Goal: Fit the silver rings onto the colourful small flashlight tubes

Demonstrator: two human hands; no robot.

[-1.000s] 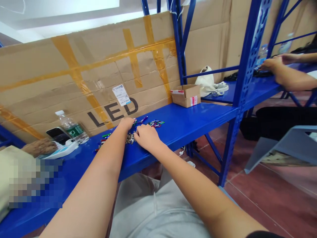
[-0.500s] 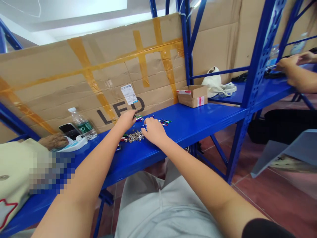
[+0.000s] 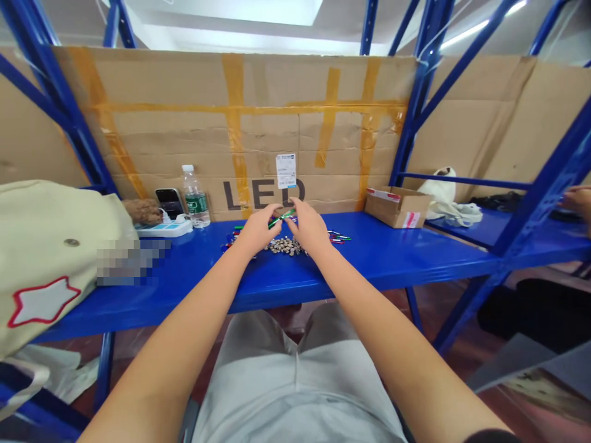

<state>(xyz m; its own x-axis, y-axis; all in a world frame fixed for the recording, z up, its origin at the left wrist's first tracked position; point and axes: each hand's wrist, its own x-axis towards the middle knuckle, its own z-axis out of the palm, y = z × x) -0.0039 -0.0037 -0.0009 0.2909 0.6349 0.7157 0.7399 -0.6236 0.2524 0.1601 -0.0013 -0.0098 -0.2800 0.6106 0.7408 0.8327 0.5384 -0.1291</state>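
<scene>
"What are our hands doing?"

"Our left hand (image 3: 261, 229) pinches a green clip (image 3: 281, 216) in its fingers. Our right hand (image 3: 308, 227) is curled just beside the clip's other end, and we can't tell if it grips."

"What's under them?"

"A heap of little metal bits (image 3: 284, 246) and more colored clips (image 3: 339, 235) lie on the blue shelf (image 3: 392, 258)."

"Anything to hold stuff?"

"Farther along, there's a plastic bottle (image 3: 196, 206) with water in it. There's also a cardboard box (image 3: 397, 208), but we can't see inside."
</scene>
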